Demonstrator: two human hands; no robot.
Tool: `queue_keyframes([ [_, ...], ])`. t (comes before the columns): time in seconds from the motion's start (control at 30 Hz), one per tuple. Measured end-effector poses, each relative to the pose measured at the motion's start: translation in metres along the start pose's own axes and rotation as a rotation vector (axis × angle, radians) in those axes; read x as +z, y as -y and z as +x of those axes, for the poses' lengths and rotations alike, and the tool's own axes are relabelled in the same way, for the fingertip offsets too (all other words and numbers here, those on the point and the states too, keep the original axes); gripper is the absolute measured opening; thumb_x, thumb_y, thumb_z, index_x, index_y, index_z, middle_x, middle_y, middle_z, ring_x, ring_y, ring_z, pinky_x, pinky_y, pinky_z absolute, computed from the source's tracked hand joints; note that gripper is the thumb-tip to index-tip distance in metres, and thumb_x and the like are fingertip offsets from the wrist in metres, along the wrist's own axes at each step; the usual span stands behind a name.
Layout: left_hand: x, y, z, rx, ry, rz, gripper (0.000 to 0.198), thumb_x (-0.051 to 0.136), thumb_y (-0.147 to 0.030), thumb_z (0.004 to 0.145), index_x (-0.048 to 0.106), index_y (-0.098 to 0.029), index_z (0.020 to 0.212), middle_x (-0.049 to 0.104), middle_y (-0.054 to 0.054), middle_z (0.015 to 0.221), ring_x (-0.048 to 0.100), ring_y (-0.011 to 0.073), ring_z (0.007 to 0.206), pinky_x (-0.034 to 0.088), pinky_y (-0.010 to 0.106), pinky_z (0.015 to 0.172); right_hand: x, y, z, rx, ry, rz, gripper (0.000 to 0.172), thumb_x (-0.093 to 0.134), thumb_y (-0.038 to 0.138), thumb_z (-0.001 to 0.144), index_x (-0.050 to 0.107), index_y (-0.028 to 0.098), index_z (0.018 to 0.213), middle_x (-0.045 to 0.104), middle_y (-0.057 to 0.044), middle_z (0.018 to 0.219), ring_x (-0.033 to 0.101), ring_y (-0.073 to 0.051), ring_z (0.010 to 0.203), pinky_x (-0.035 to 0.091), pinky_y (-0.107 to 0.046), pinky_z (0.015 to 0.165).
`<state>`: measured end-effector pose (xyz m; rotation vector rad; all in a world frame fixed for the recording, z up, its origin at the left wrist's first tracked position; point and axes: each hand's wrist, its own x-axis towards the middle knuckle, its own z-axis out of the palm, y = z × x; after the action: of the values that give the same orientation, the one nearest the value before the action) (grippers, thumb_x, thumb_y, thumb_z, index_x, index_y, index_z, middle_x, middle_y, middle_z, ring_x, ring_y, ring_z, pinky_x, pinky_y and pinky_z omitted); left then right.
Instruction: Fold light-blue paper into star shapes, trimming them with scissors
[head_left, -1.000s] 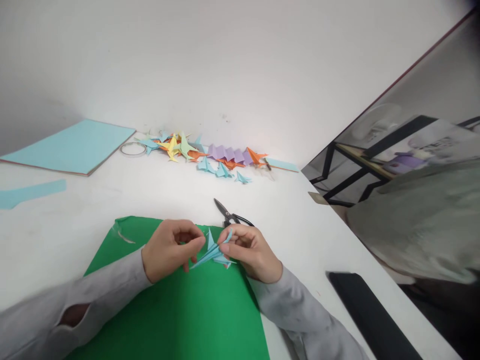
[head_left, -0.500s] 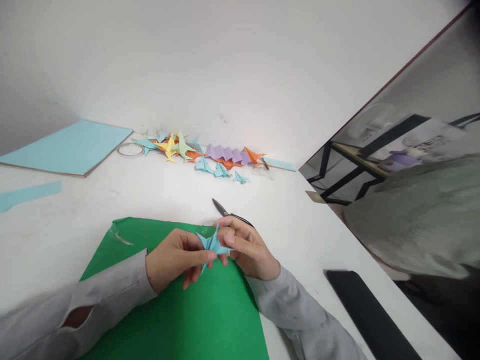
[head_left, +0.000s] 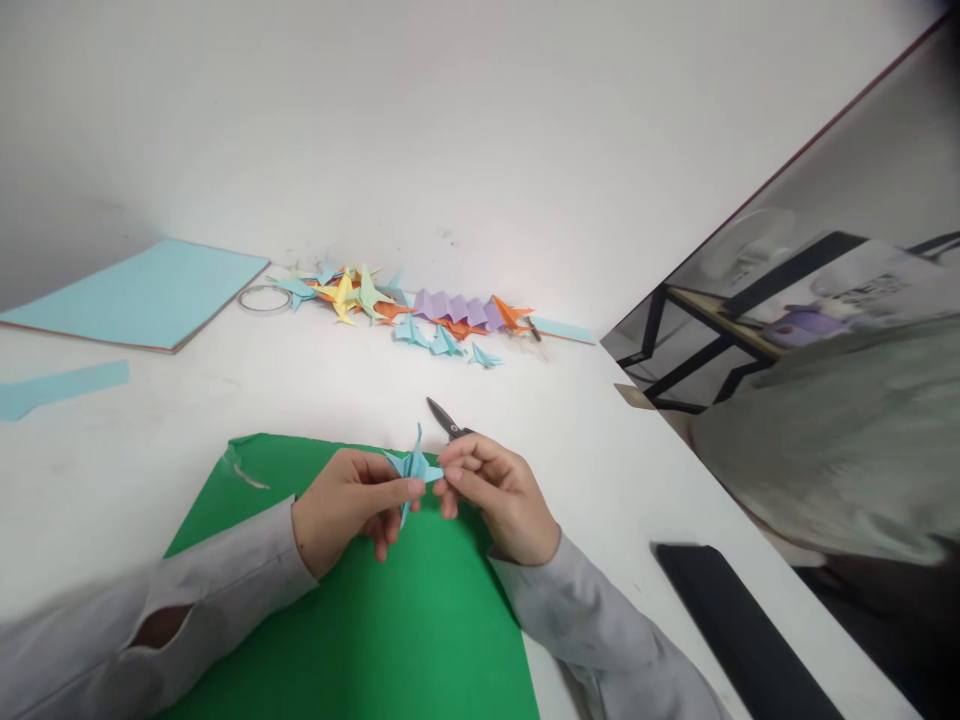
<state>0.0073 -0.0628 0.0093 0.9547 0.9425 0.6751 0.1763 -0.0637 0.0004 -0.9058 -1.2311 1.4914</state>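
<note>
A small light-blue folded paper crane (head_left: 415, 465) is held above the green sheet (head_left: 390, 620). My left hand (head_left: 349, 503) pinches its body between thumb and fingers, from the left. On the other side, my right hand (head_left: 499, 492) has its thumb and forefinger closed at the crane's right tip. One thin point of the paper stands up and another hangs below the left thumb. Just behind my right hand lie dark scissors (head_left: 444, 416), their handles partly hidden by it.
Folded paper figures (head_left: 345, 294) and a purple pleated strip (head_left: 457, 308) lie along the wall. Blue sheets (head_left: 150, 290), a clear tape ring (head_left: 265, 298) and a blue strip (head_left: 67, 388) lie left. A black flat object (head_left: 739, 620) is right, near a person's clothing (head_left: 840, 440).
The crane has shifted slightly left and up, with its upper point now standing clear. The right fingers have moved from over the crane to its right tip.
</note>
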Motion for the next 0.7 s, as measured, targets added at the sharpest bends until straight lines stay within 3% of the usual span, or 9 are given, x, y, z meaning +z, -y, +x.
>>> queue_keyframes([
  [0.47, 0.0005, -0.0017, -0.0007, 0.029, -0.069, 0.001, 0.029, 0.070, -0.038, 0.060, 0.059, -0.011, 0.058, 0.050, -0.003, 0.036, 0.042, 0.0070, 0.029, 0.037, 0.018, 0.029, 0.0053, 0.0072, -0.0042, -0.067, -0.078, -0.145, 0.021, 0.065, 0.031, 0.070, 0.056, 0.016, 0.082, 0.062, -0.002, 0.065, 0.057, -0.012, 0.050, 0.044, -0.025, 0.047],
  [0.7, 0.0010, -0.0013, -0.0005, 0.050, -0.083, 0.049, 0.032, 0.068, -0.041, 0.061, 0.058, -0.011, 0.058, 0.050, -0.003, 0.036, 0.044, 0.0077, 0.028, 0.038, 0.019, 0.030, 0.0089, 0.0075, -0.0073, -0.206, -0.163, -0.314, 0.012, 0.061, 0.027, 0.075, 0.060, 0.017, 0.081, 0.060, -0.001, 0.065, 0.056, -0.011, 0.052, 0.045, -0.025, 0.051],
])
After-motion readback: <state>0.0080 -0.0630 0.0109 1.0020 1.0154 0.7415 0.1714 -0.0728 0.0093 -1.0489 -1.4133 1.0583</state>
